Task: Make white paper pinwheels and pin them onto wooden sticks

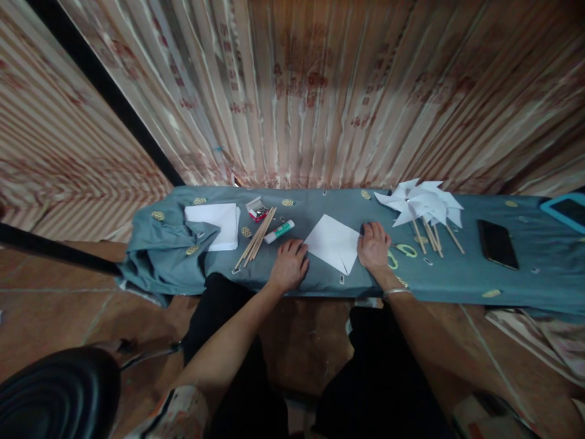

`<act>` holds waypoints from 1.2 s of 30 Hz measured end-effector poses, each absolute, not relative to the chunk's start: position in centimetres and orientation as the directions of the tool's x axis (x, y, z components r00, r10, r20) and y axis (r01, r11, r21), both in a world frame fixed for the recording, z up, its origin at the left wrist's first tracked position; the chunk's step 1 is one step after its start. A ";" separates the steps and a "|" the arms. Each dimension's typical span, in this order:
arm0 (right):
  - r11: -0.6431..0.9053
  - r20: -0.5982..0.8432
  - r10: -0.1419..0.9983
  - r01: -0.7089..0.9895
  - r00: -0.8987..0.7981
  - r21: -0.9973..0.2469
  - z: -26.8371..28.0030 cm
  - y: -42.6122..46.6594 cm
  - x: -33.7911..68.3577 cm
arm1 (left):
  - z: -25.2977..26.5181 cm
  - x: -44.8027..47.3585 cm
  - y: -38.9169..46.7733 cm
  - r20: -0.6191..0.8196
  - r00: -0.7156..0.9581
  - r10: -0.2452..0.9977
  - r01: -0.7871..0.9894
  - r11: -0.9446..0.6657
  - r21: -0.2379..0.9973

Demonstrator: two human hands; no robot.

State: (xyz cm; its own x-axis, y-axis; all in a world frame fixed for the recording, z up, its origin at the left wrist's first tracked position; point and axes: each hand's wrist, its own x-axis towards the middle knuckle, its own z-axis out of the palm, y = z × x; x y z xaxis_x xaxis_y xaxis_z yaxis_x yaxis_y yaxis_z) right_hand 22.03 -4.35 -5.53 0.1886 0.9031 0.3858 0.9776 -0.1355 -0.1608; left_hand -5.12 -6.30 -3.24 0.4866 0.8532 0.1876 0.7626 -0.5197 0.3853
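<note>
A square sheet of white paper (329,242) lies cornerwise on the cloth in front of me, with a slit near its lower corner. My left hand (289,266) rests palm down at the paper's left corner, its fingers bent, a little apart and touching the edge. At the right corner, my right hand (375,247) lies with its fingers spread and the thumb side against the paper. Green-handled scissors (406,250) sit beside that hand, partly hidden by it. Left of the paper are a glue stick (280,231) and several thin wooden sticks (256,239).
A small open box (257,210) of shiny bits and white sheets (217,219) lie left on the grey-green cloth (457,277). Paper pinwheels (423,204) on sticks, a black phone (498,244) and a blue-rimmed object (567,210) are right. Behind hangs a curtain (301,122).
</note>
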 end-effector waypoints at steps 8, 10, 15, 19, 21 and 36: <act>-0.106 0.409 0.888 0.959 0.210 -0.263 -5.8 -4.3 22.2 | -4.3 -6.0 -5.8 0.254 0.402 0.880 0.669 -0.472 0.574; -0.099 0.414 0.881 0.946 0.228 -0.309 -5.9 -4.2 22.4 | -4.4 -6.2 -5.6 0.248 0.361 0.899 0.644 -0.433 0.631; -0.091 0.428 0.852 0.891 0.301 -0.444 -5.4 -3.3 23.7 | -4.0 -6.0 -5.6 0.234 0.389 0.891 0.605 -0.439 0.665; -0.015 0.464 0.854 0.902 0.236 -0.431 -4.0 -3.3 24.5 | -3.2 -4.6 -5.6 0.243 0.447 0.861 0.586 -0.487 0.647; 0.021 0.469 0.859 0.901 0.206 -0.433 -3.2 -3.5 24.2 | -2.6 -4.0 -5.5 0.242 0.477 0.845 0.577 -0.509 0.639; 0.247 0.438 0.899 0.851 -0.021 -0.464 -3.0 -1.8 17.5 | -1.2 -12.1 -2.8 0.332 0.249 0.910 0.677 -0.409 0.612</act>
